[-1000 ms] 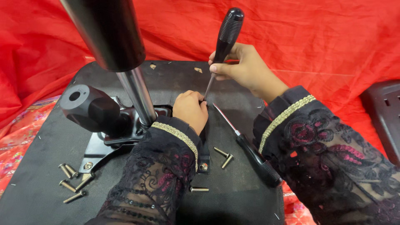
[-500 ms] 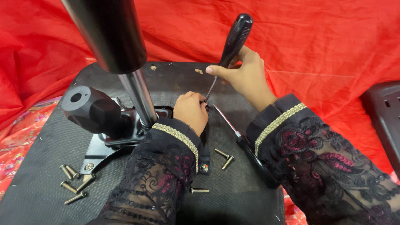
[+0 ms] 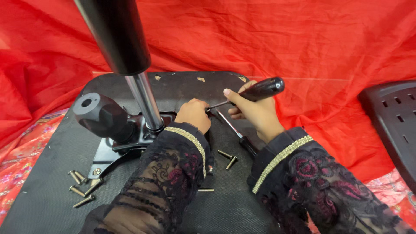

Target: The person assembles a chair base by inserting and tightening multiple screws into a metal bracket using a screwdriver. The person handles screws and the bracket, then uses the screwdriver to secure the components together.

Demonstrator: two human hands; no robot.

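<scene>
Black-handled screwdriver (image 3: 255, 90) — both hands gripping, tip hidden.

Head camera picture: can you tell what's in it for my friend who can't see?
A person's right hand tilts a black-handled screwdriver low toward the left hand, which rests by a metal bracket on a black board. Loose bolts and a second screwdriver lie on it, red cloth behind.

screwdriver (image 3: 242, 97) tip: hidden behind left hand (image 3: 193, 114) | second screwdriver (image 3: 237, 134): handle end under right sleeve (image 3: 277, 156) | gas-lift cylinder (image 3: 116, 39): top cut off by upper edge | black panel (image 3: 396, 121) right of cylinder: cropped at right edge
</scene>
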